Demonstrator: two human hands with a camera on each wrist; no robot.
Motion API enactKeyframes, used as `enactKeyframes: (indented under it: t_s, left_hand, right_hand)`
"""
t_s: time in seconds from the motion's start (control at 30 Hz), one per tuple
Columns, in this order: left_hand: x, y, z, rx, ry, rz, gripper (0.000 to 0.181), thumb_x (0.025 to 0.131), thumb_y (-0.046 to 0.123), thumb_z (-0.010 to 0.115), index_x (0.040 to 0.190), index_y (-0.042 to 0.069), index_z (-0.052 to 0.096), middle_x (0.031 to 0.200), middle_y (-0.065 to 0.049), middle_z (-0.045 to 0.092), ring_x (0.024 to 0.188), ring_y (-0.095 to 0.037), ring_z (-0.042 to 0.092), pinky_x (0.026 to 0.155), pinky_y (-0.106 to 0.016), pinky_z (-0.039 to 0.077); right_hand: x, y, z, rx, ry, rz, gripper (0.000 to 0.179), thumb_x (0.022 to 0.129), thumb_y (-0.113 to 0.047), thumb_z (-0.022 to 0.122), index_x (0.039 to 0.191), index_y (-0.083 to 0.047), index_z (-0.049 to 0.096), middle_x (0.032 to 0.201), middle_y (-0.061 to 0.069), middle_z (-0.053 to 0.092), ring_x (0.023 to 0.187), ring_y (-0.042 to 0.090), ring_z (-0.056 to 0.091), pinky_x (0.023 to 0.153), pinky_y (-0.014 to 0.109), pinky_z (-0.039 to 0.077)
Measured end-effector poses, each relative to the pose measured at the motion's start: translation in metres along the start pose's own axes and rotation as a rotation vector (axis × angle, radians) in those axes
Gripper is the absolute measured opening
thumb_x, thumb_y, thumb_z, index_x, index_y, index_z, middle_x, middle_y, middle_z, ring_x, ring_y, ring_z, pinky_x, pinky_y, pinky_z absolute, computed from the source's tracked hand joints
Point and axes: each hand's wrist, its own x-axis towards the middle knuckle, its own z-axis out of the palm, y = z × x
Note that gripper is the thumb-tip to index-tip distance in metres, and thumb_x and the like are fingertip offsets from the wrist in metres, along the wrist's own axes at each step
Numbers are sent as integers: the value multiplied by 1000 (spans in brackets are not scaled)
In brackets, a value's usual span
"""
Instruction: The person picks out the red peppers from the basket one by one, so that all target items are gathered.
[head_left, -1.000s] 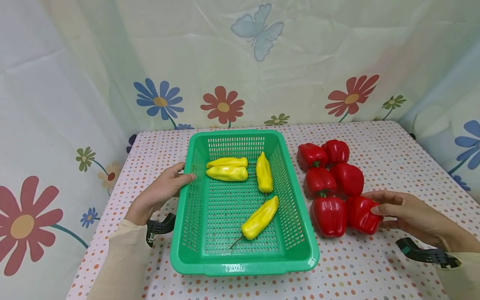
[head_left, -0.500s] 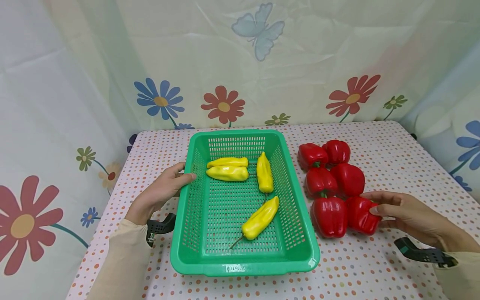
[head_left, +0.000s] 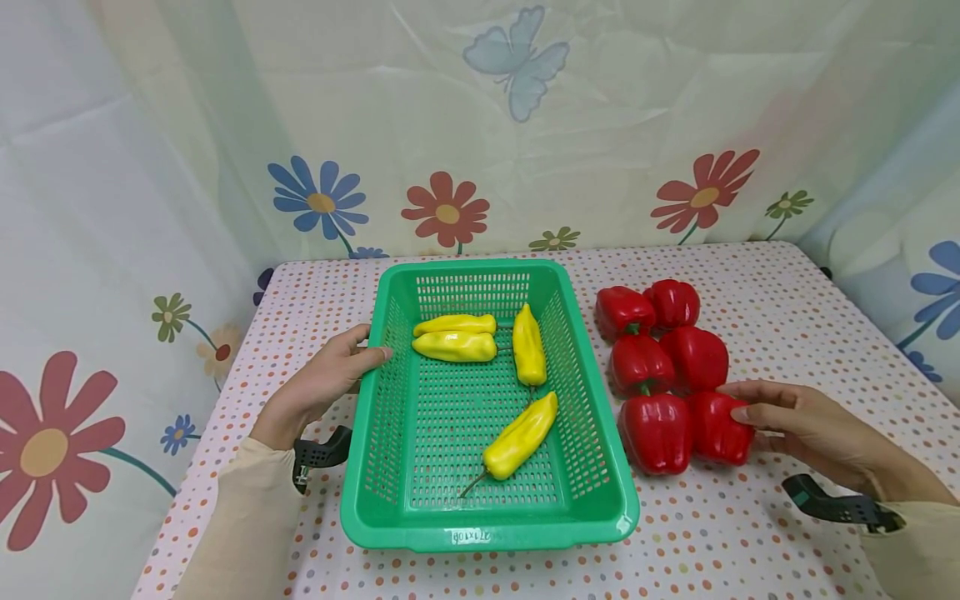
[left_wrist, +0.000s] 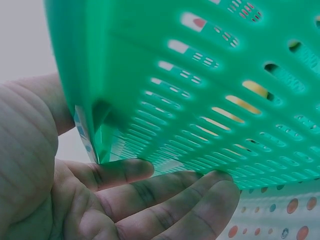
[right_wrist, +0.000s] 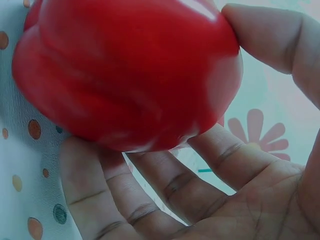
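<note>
A green perforated plastic basket (head_left: 487, 537) stands in the middle of the table with several yellow peppers (head_left: 453, 347) lying in it. My left hand (head_left: 330, 375) grips its left rim, thumb over the edge; the left wrist view shows the fingers (left_wrist: 165, 200) under the rim against the slotted wall. To the right of the basket, several red bell peppers (head_left: 656, 433) sit in two close columns. My right hand (head_left: 810, 429) holds the nearest pepper of the right column, a red bell pepper (right_wrist: 130, 75), with the thumb on one side and the fingers on the other.
A white tablecloth (head_left: 720, 542) with coloured dots covers the table. Behind it and at both sides hangs a pale curtain (head_left: 360, 83) printed with flowers and a butterfly. Dark camera mounts (head_left: 836, 500) sit on both wrists.
My right hand has shifted slightly left with the red bell pepper, which now sits closer against the pepper beside it. The left hand and the basket have stayed in place.
</note>
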Motion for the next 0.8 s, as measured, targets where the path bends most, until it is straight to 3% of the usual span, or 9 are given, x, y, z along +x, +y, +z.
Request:
enactKeyframes:
  t_s: [0.2,0.8]
  left_hand:
    - [0,0,0,3,1,0,54,110,19,50,156,-3,33,125,-33,66,89,-28,78,80,-44,66]
    - [0,1,0,-2,0,-7,53,110,20,50,155,-3,33,124,-33,67,89,-28,78,80,-44,66]
  right_hand:
    - [0,-1,0,5,-3,3,62,109,-22,54,152,15,28,123,-7,64,107,12,63,88,35,62]
    - [-1,-4,0,-37,10,26,67,110,-26,53,152,18,25,131,11,64,106,17,66,88,38,63]
